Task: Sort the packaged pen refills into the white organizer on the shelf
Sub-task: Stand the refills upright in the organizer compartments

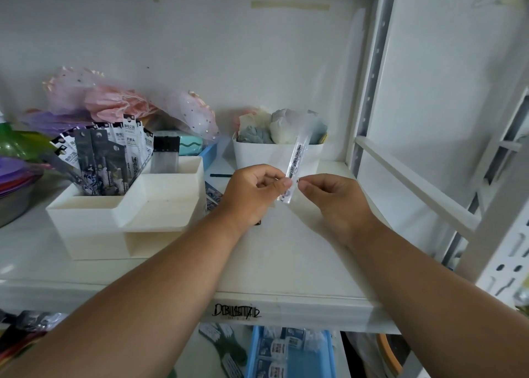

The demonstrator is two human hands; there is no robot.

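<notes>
We hold one clear refill packet [294,167] above the shelf [286,248], in front of a white tub [274,157] filled with pale bundled items. The packet stands nearly upright, tilted slightly to the right at its top, with black print running along its length. Our left hand [252,191] pinches the packet near its lower end between thumb and curled fingers. Our right hand [332,197] has its fingers curled, with thumb and forefinger at the packet's right edge; we cannot tell for certain whether they grip it or only touch it.

The white organizer [126,214] sits on the shelf to the left of the hands, well apart from the held packet. Its rear left compartment already contains upright refill packs [106,157], some black and grey, some white with black print. A further set of dark-capped clear packs [165,155] stands in the rear right compartment. The front compartment holds nothing that we can see.

Behind the organizer lie pink mesh bags [114,102] and a teal case [186,142]. Below the shelf, a blue tray [254,354] holds more packaged items.
</notes>
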